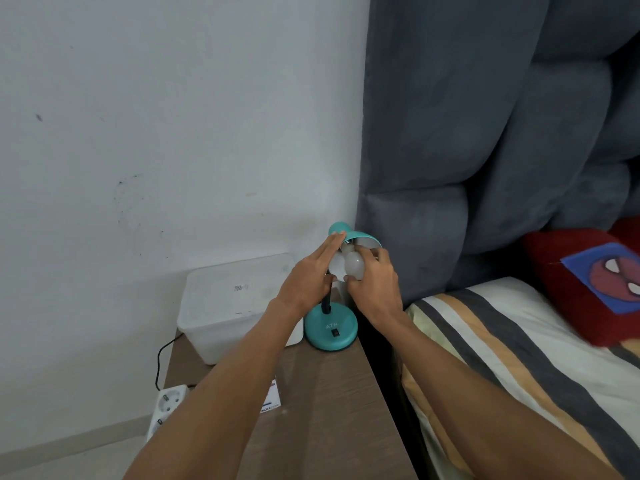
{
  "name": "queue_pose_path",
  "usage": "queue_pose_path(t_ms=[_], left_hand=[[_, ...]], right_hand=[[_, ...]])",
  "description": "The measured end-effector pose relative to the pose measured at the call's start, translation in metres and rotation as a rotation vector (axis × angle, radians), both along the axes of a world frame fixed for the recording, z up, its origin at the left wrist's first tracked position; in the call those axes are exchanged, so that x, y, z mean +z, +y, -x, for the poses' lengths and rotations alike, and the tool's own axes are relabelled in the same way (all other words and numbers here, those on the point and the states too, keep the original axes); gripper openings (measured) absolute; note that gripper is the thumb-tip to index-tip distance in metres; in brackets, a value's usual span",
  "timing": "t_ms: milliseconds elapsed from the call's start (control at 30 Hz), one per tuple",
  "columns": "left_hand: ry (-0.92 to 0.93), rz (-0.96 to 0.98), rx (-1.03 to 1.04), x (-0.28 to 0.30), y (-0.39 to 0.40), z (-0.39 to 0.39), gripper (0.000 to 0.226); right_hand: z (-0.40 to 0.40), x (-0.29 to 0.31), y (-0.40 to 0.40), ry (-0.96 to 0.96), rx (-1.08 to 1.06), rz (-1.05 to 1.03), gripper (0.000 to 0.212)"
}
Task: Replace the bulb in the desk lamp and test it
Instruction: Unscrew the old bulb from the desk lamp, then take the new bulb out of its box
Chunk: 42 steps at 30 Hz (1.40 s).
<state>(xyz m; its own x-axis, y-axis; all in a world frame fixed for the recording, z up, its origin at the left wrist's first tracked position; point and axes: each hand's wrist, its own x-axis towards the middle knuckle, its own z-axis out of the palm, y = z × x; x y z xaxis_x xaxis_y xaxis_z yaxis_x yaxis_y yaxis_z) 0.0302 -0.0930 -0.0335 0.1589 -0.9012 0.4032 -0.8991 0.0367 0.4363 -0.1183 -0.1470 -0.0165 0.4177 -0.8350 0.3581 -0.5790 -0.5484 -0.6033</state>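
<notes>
We see a brown wooden bedside table (322, 403) against a white wall (156, 116); on its far left part stands a translucent lidded plastic box (228, 306) bearing a small printed label; a small white card (272, 398) with red and blue print lies nearer on the tabletop, partly hidden. Left of the table, a white power strip (166, 407) and a black cable (162, 358) hang by the edge. To the right we note a grey padded headboard (485, 133), a striped bed sheet (512, 358) and a red pillow (588, 285) with a blue patch.
</notes>
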Motion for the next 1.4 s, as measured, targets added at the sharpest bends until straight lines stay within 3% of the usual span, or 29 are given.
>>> queue_pose_path(t_ms=[167, 400, 567, 767, 1133, 1400], left_hand=[[-0.039, -0.036, 0.023, 0.008, 0.013, 0.001, 0.101], [0.015, -0.057, 0.151, -0.001, 0.083, -0.002, 0.085], [0.114, -0.073, 0.277, -0.026, 0.145, -0.005, 0.076], [0.283, -0.108, 0.331, -0.064, 0.193, -0.01, 0.081], [0.526, -0.052, 0.405, -0.119, 0.206, -0.021, 0.093], [0.618, 0.016, 0.4, -0.128, 0.21, -0.021, 0.091]], right_hand=[[0.015, 0.008, 0.01, 0.011, -0.016, 0.028, 0.056], [0.033, 0.005, 0.043, 0.014, -0.009, 0.095, 0.056], [0.03, -0.013, 0.083, -0.005, 0.038, 0.061, 0.055], [0.014, -0.047, 0.119, 0.144, 0.105, -0.012, 0.054], [-0.02, -0.121, 0.125, 0.326, 0.106, -0.192, 0.033], [-0.028, -0.137, 0.119, 0.397, 0.108, -0.208, 0.044]])
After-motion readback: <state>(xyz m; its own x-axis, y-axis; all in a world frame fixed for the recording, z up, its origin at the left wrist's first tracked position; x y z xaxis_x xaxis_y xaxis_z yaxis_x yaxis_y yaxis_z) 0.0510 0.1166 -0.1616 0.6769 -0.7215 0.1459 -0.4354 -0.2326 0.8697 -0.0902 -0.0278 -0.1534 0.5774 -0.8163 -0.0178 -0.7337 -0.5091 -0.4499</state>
